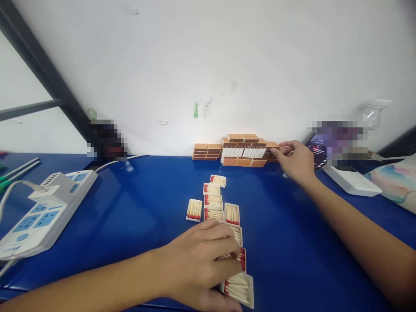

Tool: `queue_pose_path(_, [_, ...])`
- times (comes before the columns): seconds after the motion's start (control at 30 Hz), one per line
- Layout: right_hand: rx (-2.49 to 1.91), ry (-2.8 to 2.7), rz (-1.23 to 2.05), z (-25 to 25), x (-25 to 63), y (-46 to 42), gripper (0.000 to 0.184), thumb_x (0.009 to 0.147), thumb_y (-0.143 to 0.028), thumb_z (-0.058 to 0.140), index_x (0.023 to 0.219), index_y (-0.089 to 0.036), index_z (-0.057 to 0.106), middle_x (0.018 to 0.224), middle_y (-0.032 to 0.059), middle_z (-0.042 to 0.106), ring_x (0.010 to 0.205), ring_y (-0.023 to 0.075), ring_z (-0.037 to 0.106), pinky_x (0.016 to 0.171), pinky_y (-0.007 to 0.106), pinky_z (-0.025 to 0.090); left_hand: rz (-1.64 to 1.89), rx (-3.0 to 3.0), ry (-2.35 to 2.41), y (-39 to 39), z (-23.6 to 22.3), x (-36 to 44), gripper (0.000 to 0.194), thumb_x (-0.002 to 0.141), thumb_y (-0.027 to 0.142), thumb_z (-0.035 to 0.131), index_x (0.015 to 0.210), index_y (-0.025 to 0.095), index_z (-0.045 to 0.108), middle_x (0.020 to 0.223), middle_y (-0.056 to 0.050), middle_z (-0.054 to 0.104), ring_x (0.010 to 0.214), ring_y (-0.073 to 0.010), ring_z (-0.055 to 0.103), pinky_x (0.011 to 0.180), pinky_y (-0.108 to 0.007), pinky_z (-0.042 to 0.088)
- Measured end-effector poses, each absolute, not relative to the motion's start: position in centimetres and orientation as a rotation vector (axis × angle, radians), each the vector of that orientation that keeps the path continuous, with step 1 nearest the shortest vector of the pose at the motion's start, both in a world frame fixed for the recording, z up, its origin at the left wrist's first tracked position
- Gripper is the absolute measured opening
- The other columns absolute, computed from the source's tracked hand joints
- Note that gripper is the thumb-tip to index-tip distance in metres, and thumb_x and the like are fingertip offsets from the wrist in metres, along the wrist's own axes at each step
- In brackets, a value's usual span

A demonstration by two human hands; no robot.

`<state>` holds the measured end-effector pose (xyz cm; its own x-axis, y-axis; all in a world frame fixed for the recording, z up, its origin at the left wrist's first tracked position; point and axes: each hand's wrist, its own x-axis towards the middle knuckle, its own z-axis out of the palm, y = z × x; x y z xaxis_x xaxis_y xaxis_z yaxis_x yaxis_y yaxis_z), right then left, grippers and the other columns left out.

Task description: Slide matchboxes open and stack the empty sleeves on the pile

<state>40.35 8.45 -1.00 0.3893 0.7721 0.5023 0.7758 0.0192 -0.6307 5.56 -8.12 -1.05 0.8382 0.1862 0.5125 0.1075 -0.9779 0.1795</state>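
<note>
My left hand [208, 255] reaches over the near end of a line of white matchbox trays filled with red-tipped matches. Its thumb and index finger are on either side of the nearest matchbox tray [242, 289], and the fingers partly cover the trays just beyond. At the wall, my right hand [296, 162] pinches a matchbox [272, 146] at the right end of the stack. Brown-and-orange matchboxes [244, 161] and a row of upright white-faced ones [243, 152] make up that stack. A lower pile of matchboxes [206, 151] adjoins it on the left.
More match-filled trays [212, 200] lie on the blue tabletop [156, 186], one [194, 209] off to the left. A white power strip [48, 216] with cables occupies the left side. At the right are a propped screen [316, 149] and a white box [352, 181].
</note>
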Motion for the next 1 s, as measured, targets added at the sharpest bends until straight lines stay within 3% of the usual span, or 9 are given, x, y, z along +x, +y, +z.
queue_pose_path(0.33, [-1.723, -1.369, -0.234, -1.5, 39.8, 7.9, 0.029, 0.087, -0.039, 0.066, 0.11, -0.021, 0.062, 0.091, 0.0068, 0.072, 0.084, 0.0283, 0.067, 0.084, 0.044, 0.05, 0.791, 2.814, 0.249, -8.2, -1.4, 5.8, 0.039, 0.086, 0.053, 0.077, 0.098, 0.017, 0.068, 0.105, -0.008, 0.072, 0.102, -0.0234, 0.063, 0.092, -0.039, 0.052])
queue_pose_path(0.57, [-1.569, -1.539, -0.309, -0.5, 36.9, 5.8, 0.01, 0.091, -0.03, 0.057, 0.095, -0.022, 0.062, 0.092, 0.0097, 0.07, 0.085, 0.0273, 0.065, 0.083, 0.042, 0.049, 0.872, 2.777, 0.516, -7.0, -1.2, 5.4, 0.033, 0.09, 0.035, 0.075, 0.114, 0.015, 0.066, 0.109, -0.01, 0.07, 0.105, -0.0253, 0.062, 0.096, -0.041, 0.052])
queue_pose_path(0.7, [-1.535, -1.611, -0.365, -0.1, 35.7, 4.8, 0.007, 0.09, -0.028, 0.057, 0.091, -0.022, 0.062, 0.089, 0.0075, 0.069, 0.079, 0.025, 0.064, 0.079, 0.039, 0.049, 0.882, 2.754, 0.607, -5.9, 0.0, 4.9, 0.047, 0.089, 0.041, 0.077, 0.127, 0.018, 0.061, 0.121, -0.011, 0.069, 0.116, -0.027, 0.061, 0.103, -0.044, 0.05])
queue_pose_path(0.8, [-1.519, -1.665, -0.351, 0.3, 35.1, 4.0, 0.007, 0.091, -0.027, 0.056, 0.09, -0.023, 0.061, 0.087, 0.0065, 0.068, 0.073, 0.0222, 0.062, 0.073, 0.036, 0.047, 0.889, 2.707, 0.748, -3.1, 1.7, 4.2, 0.054, 0.089, 0.051, 0.076, 0.131, 0.022, 0.06, 0.127, -0.01, 0.068, 0.122, -0.028, 0.059, 0.108, -0.047, 0.047])
queue_pose_path(0.9, [-1.501, -1.724, -0.35, 0.3, 34.7, 3.2, 0.009, 0.093, -0.027, 0.055, 0.091, -0.022, 0.062, 0.088, 0.0066, 0.07, 0.072, 0.0215, 0.062, 0.07, 0.035, 0.046, 0.88, 2.739, 1.013, 2.1, 3.5, 3.7, 0.037, 0.098, 0.043, 0.064, 0.128, 0.022, 0.062, 0.129, -0.009, 0.067, 0.12, -0.0269, 0.059, 0.105, -0.046, 0.048])
queue_pose_path(1.0, [-1.458, -1.792, -0.384, 0.2, 34.3, 2.9, 0.012, 0.096, -0.029, 0.053, 0.096, -0.022, 0.063, 0.09, 0.0075, 0.071, 0.076, 0.0225, 0.064, 0.07, 0.034, 0.046, 0.798, 2.854, 1.206, 8.0, 4.5, 3.5, 0.036, 0.098, 0.034, 0.061, 0.129, 0.017, 0.061, 0.127, -0.011, 0.068, 0.121, -0.0284, 0.058, 0.106, -0.045, 0.046])
